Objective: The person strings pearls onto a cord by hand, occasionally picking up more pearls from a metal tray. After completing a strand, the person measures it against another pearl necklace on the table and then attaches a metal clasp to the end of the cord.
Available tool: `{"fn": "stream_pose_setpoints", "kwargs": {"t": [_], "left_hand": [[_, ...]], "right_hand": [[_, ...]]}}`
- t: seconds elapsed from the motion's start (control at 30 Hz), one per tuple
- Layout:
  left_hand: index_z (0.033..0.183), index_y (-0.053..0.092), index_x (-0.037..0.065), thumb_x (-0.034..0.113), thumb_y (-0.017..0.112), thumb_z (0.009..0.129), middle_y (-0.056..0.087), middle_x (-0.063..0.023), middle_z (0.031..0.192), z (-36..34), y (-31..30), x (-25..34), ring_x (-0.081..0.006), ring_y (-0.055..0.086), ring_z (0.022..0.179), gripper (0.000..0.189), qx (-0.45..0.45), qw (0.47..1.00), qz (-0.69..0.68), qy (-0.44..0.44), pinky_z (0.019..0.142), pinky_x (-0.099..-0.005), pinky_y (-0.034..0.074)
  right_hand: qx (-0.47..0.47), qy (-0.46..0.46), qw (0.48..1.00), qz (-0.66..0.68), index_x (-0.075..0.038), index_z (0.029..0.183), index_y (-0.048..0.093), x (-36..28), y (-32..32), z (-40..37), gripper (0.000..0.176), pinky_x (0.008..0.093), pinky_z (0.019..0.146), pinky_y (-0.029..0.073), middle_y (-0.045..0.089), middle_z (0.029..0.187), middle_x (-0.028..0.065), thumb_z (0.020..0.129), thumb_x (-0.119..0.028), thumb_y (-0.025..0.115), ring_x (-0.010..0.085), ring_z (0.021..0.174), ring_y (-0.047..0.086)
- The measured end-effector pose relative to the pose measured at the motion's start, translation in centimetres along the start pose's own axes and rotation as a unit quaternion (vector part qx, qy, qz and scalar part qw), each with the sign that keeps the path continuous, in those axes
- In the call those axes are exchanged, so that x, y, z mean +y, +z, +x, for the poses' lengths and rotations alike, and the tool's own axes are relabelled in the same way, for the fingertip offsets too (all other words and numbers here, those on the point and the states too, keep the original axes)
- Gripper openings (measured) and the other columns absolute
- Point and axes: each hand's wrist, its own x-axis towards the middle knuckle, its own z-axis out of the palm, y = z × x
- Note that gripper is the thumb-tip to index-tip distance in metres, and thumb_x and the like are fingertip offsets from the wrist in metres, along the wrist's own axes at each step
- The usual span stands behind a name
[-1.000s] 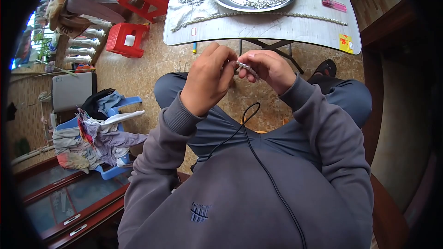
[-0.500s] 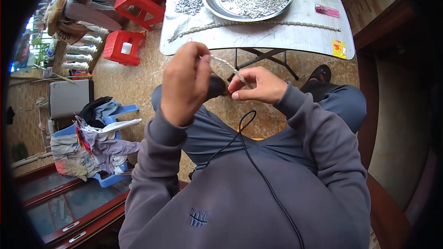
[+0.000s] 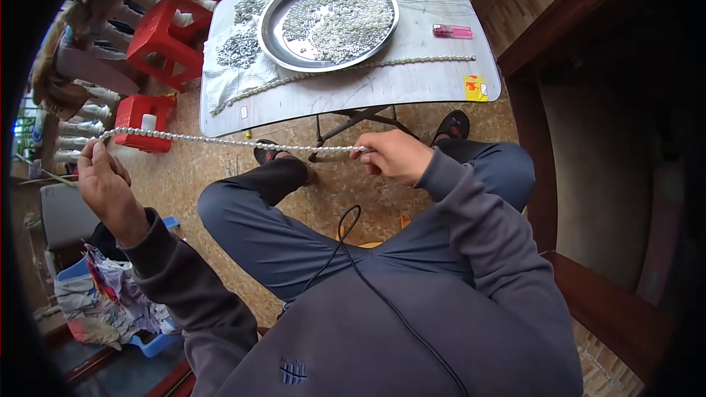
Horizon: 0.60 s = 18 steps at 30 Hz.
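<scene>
A strand of pearl-like beads [image 3: 228, 141] hangs stretched between both hands, sagging slightly in front of the table. At the far left, my left hand [image 3: 105, 180] pinches one end between thumb and fingers. My right hand [image 3: 393, 156] is closed on the other end, near the middle of the view. A round metal tray [image 3: 266, 38] on the table holds many loose beads [image 3: 338, 20]. Another bead strand [image 3: 419, 60] lies along the table just in front of the tray. Small silvery pieces [image 3: 239, 50] are heaped left of the tray.
The white folding table [image 3: 412, 88] carries a pink lighter [image 3: 452, 31] and a yellow sticker [image 3: 476, 88]. Red stools [image 3: 165, 40] stand to its left. Clothes [image 3: 118, 294] cover a blue chair at lower left. A black cable [image 3: 397, 309] runs down my front.
My left hand has moved far to the left, and the strand is now drawn out long between the hands. The view has shifted, so the table sits further left.
</scene>
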Motion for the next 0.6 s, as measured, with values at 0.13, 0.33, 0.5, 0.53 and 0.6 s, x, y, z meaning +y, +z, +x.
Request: {"fn": "stream_pose_setpoints", "kwargs": {"t": [0.13,0.33,0.5,0.53,0.6], "left_hand": [[0.109,0.057,0.004,0.015,0.053,0.102,0.042,0.0066,0.067,-1.2,2.2,-3.2,-0.0004,0.032,0.054,0.014,-0.039,0.998,-0.006,-0.038,0.047,-0.0162,0.023],[0.109,0.059,0.001,0.012,0.054,0.101,0.05,0.0039,0.072,-5.4,8.5,-7.0,-0.0009,0.036,0.056,0.014,-0.103,0.995,-0.013,-0.011,0.051,-0.0163,0.027],[0.108,0.059,0.0,0.011,0.056,0.1,0.053,0.0026,0.075,-7.8,10.3,-8.7,-0.0017,0.038,0.059,0.013,-0.15,0.989,0.012,-0.003,0.054,-0.0161,0.029],[0.107,0.06,0.0,0.01,0.057,0.1,0.054,0.0024,0.076,-8.2,10.6,-8.9,-0.0018,0.038,0.059,0.013,-0.165,0.986,0.015,-0.013,0.055,-0.016,0.03],[0.107,0.06,0.0,0.01,0.057,0.1,0.054,0.0025,0.076,-8.5,11.0,-10.0,-0.0018,0.038,0.06,0.013,-0.173,0.985,-0.002,-0.018,0.055,-0.016,0.03]], "right_hand": [[0.109,0.011,0.973,0.204,-0.002,0.108,0.065,0.3,-6.5,-3.8,0.018,0.0183,0.059,0.042,0.062,0.077,0.0015,0.096,-0.002,0.052,0.0071,0.07,0.057],[0.311,0.017,0.934,0.176,-0.002,0.109,0.067,2.8,-11.3,-6.4,0.016,0.0162,0.057,0.037,0.063,0.08,0.0032,0.097,-0.009,0.058,0.0043,0.067,0.052],[0.336,0.057,0.925,0.168,0.0,0.109,0.067,4.3,-12.0,-5.4,0.016,0.0164,0.059,0.039,0.065,0.083,0.0042,0.096,-0.008,0.059,0.0051,0.069,0.053],[0.342,0.065,0.923,0.163,0.0,0.109,0.067,4.6,-12.3,-5.4,0.016,0.0164,0.059,0.039,0.065,0.083,0.0044,0.096,-0.007,0.059,0.0053,0.07,0.054],[0.353,0.075,0.923,0.131,0.0,0.108,0.067,4.4,-12.9,-5.2,0.016,0.0165,0.059,0.04,0.065,0.083,0.0047,0.096,-0.007,0.06,0.0057,0.07,0.054]]}}
